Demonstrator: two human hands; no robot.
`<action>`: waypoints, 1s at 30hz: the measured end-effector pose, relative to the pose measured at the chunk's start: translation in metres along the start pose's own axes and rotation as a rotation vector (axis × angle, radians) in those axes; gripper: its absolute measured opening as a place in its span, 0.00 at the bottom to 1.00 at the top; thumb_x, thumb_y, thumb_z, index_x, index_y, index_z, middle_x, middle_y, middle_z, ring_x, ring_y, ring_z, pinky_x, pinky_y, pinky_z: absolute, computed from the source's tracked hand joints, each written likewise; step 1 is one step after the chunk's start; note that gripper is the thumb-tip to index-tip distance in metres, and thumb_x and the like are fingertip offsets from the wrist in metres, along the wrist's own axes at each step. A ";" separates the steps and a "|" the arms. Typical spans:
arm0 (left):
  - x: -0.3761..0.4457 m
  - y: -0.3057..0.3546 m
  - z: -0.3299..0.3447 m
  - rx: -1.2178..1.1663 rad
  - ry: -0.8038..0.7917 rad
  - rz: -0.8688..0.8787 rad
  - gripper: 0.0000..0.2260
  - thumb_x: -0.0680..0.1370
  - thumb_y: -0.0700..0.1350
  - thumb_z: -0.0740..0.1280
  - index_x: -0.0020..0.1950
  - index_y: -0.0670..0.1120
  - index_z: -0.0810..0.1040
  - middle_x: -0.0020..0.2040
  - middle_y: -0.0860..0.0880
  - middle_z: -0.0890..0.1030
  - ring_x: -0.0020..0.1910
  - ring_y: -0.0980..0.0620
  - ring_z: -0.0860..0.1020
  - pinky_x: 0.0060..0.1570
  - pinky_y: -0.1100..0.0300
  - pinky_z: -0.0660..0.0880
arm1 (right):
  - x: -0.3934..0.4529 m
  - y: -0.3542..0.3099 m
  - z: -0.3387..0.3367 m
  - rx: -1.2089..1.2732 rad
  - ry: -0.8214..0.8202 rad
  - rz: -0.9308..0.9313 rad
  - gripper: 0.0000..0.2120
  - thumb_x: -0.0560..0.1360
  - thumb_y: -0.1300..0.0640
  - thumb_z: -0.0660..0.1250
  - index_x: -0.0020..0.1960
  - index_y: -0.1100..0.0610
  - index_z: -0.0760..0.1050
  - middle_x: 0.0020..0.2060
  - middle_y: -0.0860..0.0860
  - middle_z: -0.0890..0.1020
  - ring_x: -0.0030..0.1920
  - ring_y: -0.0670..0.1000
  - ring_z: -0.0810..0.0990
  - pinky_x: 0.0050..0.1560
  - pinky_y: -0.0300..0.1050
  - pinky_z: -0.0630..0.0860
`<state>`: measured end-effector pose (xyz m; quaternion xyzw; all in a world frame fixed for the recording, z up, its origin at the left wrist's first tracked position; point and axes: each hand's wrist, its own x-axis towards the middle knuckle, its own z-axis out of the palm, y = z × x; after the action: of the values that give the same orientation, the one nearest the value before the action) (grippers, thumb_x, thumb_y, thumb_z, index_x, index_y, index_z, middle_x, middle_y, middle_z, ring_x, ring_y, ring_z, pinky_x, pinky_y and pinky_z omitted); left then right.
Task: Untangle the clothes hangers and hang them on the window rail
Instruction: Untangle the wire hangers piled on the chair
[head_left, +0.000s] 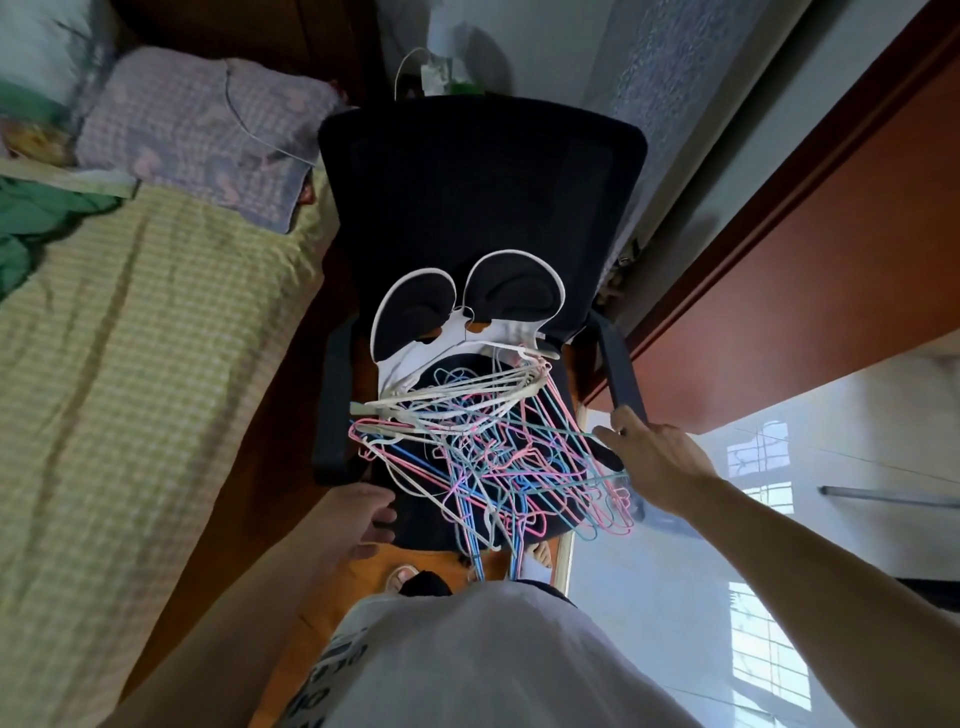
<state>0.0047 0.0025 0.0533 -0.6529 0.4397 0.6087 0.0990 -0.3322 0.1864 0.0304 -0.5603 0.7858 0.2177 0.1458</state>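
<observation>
Both of my hands are open and hold nothing. My right hand (649, 457) reaches out with its fingers spread, and its fingertips rest on the front end of the right armrest of the black mesh office chair (483, 208). One or two thin hanger wires run just under that hand, but I cannot tell if a finger is touching them. My left hand (363, 519) sits at the front left edge of the seat, fingers loosely curled, close to the hangers.

On the seat lies the tangled pile of thin pink, blue and white wire clothes hangers (488, 452). They are all knotted together, and some hooks hang over the front edge. At the back of the pile is a white hanger with two round black pads (467, 306), leaning on the chair back.

On the left is a bed with a yellow checked sheet (119, 389) and a purple checked pillow (202, 135). On the right is a brown wooden cabinet (789, 291).
</observation>
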 end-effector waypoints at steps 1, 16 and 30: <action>0.001 -0.002 -0.003 -0.008 0.001 -0.001 0.10 0.84 0.45 0.66 0.63 0.45 0.79 0.54 0.44 0.83 0.51 0.45 0.83 0.53 0.50 0.79 | -0.001 -0.005 -0.003 -0.008 0.008 -0.008 0.35 0.77 0.61 0.69 0.77 0.44 0.60 0.66 0.52 0.66 0.32 0.49 0.76 0.32 0.45 0.81; 0.007 -0.046 -0.037 -0.028 -0.014 0.018 0.10 0.83 0.47 0.66 0.63 0.47 0.79 0.54 0.46 0.84 0.51 0.45 0.83 0.48 0.52 0.80 | -0.041 -0.049 -0.025 -0.261 0.071 0.101 0.36 0.70 0.61 0.76 0.73 0.51 0.63 0.65 0.56 0.70 0.50 0.54 0.81 0.53 0.48 0.78; -0.018 -0.048 -0.031 -0.044 -0.036 0.087 0.08 0.83 0.46 0.66 0.60 0.46 0.80 0.52 0.44 0.84 0.50 0.45 0.84 0.54 0.48 0.80 | -0.079 -0.067 -0.024 0.047 0.096 0.294 0.33 0.71 0.65 0.72 0.72 0.48 0.67 0.60 0.53 0.69 0.43 0.56 0.82 0.46 0.54 0.83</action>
<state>0.0622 0.0185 0.0574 -0.6242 0.4523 0.6336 0.0658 -0.2422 0.2198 0.0766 -0.4454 0.8702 0.1912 0.0880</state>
